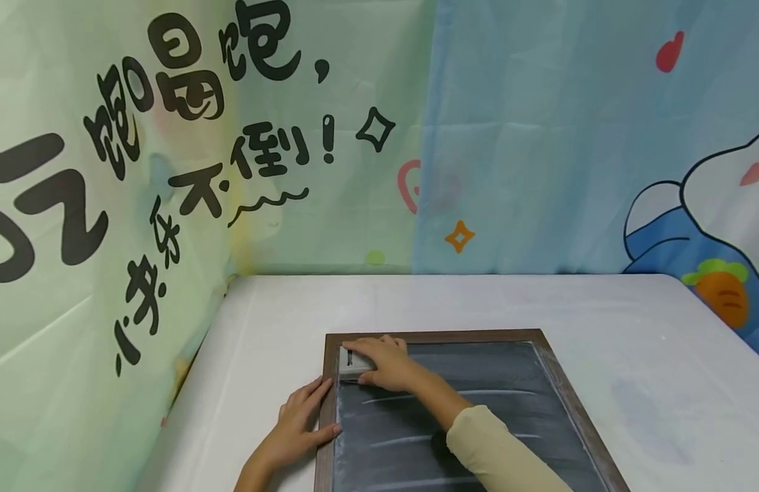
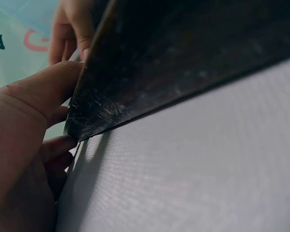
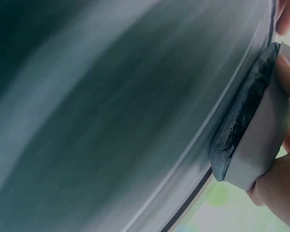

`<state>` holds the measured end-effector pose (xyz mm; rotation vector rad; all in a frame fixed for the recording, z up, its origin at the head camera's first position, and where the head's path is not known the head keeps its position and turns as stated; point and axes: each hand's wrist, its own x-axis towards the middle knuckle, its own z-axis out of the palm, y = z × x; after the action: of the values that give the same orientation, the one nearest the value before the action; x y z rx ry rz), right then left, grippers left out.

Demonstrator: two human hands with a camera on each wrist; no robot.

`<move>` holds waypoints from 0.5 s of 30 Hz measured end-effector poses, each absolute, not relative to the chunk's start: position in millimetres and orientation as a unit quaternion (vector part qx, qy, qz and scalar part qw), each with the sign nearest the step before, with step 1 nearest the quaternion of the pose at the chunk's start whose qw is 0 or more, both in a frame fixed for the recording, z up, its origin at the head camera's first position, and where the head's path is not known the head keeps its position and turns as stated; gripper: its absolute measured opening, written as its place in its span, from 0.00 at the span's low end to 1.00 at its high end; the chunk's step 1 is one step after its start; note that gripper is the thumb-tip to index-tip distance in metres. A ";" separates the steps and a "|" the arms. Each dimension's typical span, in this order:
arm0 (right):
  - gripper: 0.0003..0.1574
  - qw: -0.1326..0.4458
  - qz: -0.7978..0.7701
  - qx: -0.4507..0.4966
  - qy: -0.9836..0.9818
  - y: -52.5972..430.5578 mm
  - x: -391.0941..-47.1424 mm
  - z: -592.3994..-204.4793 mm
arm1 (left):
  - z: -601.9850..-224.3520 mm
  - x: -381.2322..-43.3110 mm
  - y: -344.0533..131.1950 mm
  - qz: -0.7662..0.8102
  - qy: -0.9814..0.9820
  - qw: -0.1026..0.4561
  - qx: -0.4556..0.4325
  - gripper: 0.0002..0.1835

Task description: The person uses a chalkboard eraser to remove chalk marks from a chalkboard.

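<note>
A blackboard (image 1: pixel 496 372) in a brown wooden frame (image 1: pixel 453 337) lies on the white table, its dark surface streaked with chalk dust. At its far left corner my right hand (image 1: pixel 388 365) grips a white-backed blackboard eraser (image 1: pixel 349 370). The right wrist view shows the eraser (image 3: pixel 261 140) with its dark felt against the board and the fingers and thumb around the pale back. My left hand (image 1: pixel 293 427) holds the frame's left side, thumb across the top and fingers along the outer edge. In the left wrist view, the thumb (image 2: pixel 48 89) presses the frame; some fingertips are hidden.
White table surface (image 1: pixel 681 383) surrounds the board. Behind stands a printed cloth backdrop (image 1: pixel 527 137), green on the left and blue on the right. Pale chalk streaks (image 1: pixel 410 443) run across the board, and a cream sleeve (image 1: pixel 499 444) covers the right forearm over it.
</note>
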<state>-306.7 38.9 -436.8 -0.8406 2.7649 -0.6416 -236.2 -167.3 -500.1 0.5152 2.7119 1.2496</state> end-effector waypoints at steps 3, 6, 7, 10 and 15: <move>0.37 0.089 -0.226 -0.268 0.932 57.5 -308.9 -437.8 | -499.7 -237.1 -165.2 0.411 0.893 0.052 0.175 0.38; 0.39 0.084 -0.231 -0.252 0.936 80.4 -310.4 -438.6 | -499.8 -237.7 -164.5 0.410 0.894 0.049 0.176 0.38; 0.39 0.081 -0.233 -0.247 0.937 88.5 -310.4 -438.9 | -499.8 -237.6 -164.6 0.410 0.894 0.048 0.176 0.38; 0.40 0.072 -0.228 -0.242 0.940 112.6 -309.4 -439.7 | -500.6 -236.8 -165.4 0.410 0.894 0.050 0.173 0.38; 0.41 0.055 -0.225 -0.232 0.945 149.1 -305.8 -441.2 | -501.7 -235.0 -166.4 0.410 0.894 0.055 0.170 0.38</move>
<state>-305.8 149.1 -441.2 -0.7050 2.8692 -0.6831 -235.0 -166.4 -501.7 0.5163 2.7154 1.2459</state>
